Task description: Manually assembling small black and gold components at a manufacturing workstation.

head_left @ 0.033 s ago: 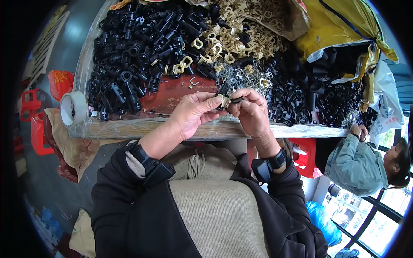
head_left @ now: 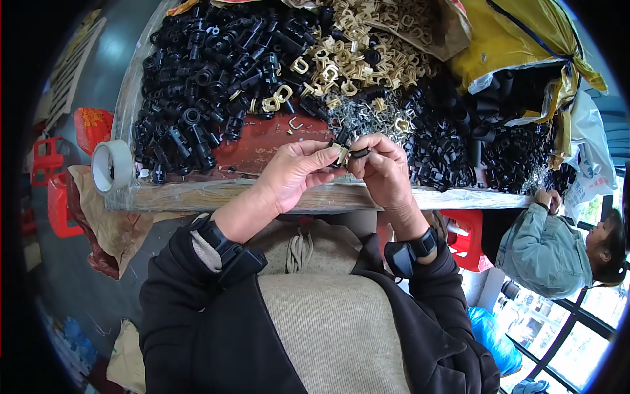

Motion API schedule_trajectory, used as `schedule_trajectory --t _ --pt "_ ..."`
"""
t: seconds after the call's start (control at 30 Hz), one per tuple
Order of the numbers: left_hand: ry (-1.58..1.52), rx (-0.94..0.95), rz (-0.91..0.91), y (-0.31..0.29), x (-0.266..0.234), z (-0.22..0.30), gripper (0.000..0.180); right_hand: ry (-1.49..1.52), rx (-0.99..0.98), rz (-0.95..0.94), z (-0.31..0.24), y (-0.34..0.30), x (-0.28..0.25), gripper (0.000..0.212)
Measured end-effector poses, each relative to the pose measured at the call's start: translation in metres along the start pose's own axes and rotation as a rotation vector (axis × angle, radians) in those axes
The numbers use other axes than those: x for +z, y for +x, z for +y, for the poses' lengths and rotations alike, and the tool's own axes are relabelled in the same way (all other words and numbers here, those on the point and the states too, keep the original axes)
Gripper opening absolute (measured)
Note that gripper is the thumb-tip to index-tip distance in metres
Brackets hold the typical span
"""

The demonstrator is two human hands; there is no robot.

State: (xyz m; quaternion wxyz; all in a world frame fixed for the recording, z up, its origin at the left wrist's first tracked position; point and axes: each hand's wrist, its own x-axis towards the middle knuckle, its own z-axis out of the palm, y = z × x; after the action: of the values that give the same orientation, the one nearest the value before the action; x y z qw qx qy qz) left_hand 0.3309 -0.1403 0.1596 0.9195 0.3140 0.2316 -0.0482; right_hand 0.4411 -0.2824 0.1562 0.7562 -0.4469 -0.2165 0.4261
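My left hand (head_left: pixel 303 169) pinches a black plastic fitting (head_left: pixel 340 137) over the table's near edge, and a cream-coloured clip (head_left: pixel 342 155) shows on it. Close against it, my right hand (head_left: pixel 386 169) grips a small black plastic part (head_left: pixel 359 153) between thumb and forefinger. The fingertips hide where the two pieces meet, so I cannot tell whether they touch. Beyond my hands lie a heap of cream clips (head_left: pixel 357 49), a pile of shiny bent metal clips (head_left: pixel 364 117) and many small black parts (head_left: pixel 438 161). One bent metal clip (head_left: pixel 296 123) lies apart on the red tabletop (head_left: pixel 252 150).
Black tubular fittings (head_left: pixel 190 79) cover the table's left side. A tape roll (head_left: pixel 111 167) stands at the left corner. At the right is a yellow sack (head_left: pixel 512 49) with black tubes. A co-worker's hands (head_left: pixel 550 201) are at the right edge; red stools (head_left: pixel 462 240) stand below.
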Motion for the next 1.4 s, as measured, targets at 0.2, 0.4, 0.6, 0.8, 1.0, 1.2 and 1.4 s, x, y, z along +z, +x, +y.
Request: schedule_trajectory --t 0.2,0.4,0.6,0.8,1.0,1.2,1.4 --pt "0.064 0.006 0.003 -0.003 0.003 -0.011 0.022 -0.309 -0.039 -0.064 -0.009 -0.012 0.01 0.02" --pt "0.111 0.001 0.015 -0.008 0.012 -0.012 0.02 -0.704 -0.116 0.045 -0.013 -0.023 0.011 0.027" --pt "0.118 -0.021 0.027 -0.006 0.013 -0.01 0.021 -0.631 -0.235 0.099 0.004 -0.018 0.006 0.027" --pt "0.09 -0.005 -0.038 -0.004 0.007 -0.011 0.023 -0.94 -0.455 0.073 0.004 -0.012 0.004 0.027" --pt "0.077 0.004 -0.089 -0.009 0.01 -0.02 0.023 -1.076 -0.532 0.055 0.007 -0.025 0.004 0.03" --pt "0.11 -0.014 -0.088 -0.011 0.002 -0.029 0.02 -1.123 -0.623 0.002 0.013 -0.035 -0.002 0.032" --pt "0.264 0.154 -0.106 -0.024 -0.013 -0.016 0.019 -1.643 -0.765 0.404 -0.039 -0.021 -0.042 0.023"
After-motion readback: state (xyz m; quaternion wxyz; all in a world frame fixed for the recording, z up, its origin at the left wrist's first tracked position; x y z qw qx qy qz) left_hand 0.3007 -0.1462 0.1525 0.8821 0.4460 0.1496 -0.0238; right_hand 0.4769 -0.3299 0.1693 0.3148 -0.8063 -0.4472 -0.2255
